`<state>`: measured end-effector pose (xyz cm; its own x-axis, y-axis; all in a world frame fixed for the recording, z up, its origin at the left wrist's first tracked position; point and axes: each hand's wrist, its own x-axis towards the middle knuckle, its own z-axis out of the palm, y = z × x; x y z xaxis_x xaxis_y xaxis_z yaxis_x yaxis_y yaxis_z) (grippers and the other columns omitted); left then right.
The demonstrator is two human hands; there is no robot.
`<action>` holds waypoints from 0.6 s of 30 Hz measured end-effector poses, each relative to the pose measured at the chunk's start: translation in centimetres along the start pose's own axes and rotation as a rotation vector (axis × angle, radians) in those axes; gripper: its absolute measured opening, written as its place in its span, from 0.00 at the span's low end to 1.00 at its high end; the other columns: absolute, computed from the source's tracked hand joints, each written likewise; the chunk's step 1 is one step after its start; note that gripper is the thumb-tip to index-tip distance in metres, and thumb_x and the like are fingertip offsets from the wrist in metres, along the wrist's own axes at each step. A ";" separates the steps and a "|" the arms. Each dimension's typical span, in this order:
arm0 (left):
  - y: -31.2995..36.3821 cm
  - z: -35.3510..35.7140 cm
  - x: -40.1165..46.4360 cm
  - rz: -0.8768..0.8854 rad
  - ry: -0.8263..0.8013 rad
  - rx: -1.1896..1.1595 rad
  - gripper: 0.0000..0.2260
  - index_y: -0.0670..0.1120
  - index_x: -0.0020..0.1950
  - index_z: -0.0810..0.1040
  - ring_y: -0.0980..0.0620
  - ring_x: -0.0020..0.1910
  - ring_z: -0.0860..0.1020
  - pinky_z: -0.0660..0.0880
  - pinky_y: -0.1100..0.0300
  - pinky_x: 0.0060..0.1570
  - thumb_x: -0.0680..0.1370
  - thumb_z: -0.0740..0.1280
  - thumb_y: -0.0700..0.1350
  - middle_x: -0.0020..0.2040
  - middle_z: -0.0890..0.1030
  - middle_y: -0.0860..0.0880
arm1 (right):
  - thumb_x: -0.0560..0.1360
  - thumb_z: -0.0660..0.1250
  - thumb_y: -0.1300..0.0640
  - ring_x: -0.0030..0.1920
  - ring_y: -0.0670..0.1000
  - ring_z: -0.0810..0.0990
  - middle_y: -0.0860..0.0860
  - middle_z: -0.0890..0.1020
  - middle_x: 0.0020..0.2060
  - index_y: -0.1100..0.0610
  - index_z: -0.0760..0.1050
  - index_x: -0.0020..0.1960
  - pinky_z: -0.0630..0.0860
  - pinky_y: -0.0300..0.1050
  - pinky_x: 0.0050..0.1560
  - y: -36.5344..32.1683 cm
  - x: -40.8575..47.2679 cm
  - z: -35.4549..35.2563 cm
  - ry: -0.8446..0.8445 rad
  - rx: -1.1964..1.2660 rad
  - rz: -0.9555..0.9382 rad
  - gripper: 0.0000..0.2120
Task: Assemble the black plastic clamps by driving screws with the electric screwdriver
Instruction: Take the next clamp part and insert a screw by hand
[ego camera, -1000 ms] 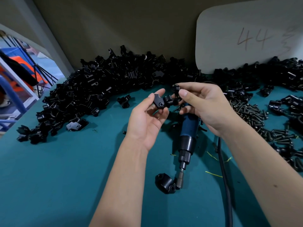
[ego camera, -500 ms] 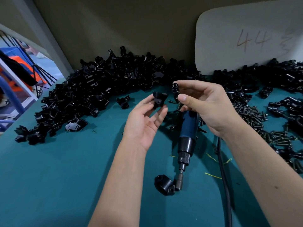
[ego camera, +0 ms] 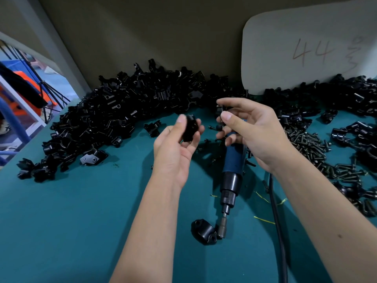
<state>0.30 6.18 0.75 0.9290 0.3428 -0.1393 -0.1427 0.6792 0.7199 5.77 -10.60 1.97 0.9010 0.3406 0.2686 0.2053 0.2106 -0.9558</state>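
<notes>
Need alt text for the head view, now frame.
Two bare hands raised over a teal table: left hand holds a black clamp piece, right hand pinches a small black part. A blue screwdriver lies below, beside piles of clamps.

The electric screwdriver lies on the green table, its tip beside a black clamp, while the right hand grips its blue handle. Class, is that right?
Not quite. In the head view the electric screwdriver lies untouched; the right hand pinches a small black part above it. The tip is beside the black clamp.

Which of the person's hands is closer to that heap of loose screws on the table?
The right. The right hand hovers just beside the heap of screws, at its left edge. The left hand, holding a black clamp piece, sits farther away, beyond the right hand.
</notes>
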 end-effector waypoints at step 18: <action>-1.5 -0.3 -0.6 0.406 -0.114 0.839 0.23 0.51 0.61 0.75 0.48 0.44 0.86 0.84 0.46 0.51 0.72 0.78 0.34 0.53 0.83 0.53 | 0.78 0.74 0.61 0.30 0.47 0.82 0.45 0.84 0.51 0.48 0.83 0.59 0.78 0.37 0.33 0.2 0.2 -0.4 -0.062 -0.477 -0.110 0.13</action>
<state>-0.16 5.17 -0.43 0.8960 0.3557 0.2658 -0.2120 -0.1834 0.9599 6.12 -10.85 1.82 0.8428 0.3970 0.3635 0.4628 -0.1896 -0.8660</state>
